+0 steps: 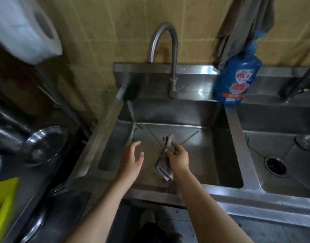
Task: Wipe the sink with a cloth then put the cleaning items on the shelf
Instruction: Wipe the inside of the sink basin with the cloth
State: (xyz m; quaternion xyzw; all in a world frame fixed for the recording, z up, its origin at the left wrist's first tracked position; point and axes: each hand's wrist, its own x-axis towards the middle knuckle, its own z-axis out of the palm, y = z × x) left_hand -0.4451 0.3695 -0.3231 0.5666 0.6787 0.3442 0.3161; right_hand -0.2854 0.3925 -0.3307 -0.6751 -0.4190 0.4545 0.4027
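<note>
The right hand (178,159) is gripping a grey cloth (163,168) over the middle of the sink (199,155), fingers curling round it. The left hand (133,160) is hovering at the cloth's 9 o'clock, fingers spreading wide, holding nothing.

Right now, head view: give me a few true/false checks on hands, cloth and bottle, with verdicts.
1. The right hand grips the cloth. True.
2. The left hand presses on the cloth. False: it is open, holds nothing, and is apart from the cloth.
3. The blue bottle stands on the back ledge to the right of the faucet. True.
4. The cloth lies in the right basin. False: it is held over the left basin, the one below the faucet.
</note>
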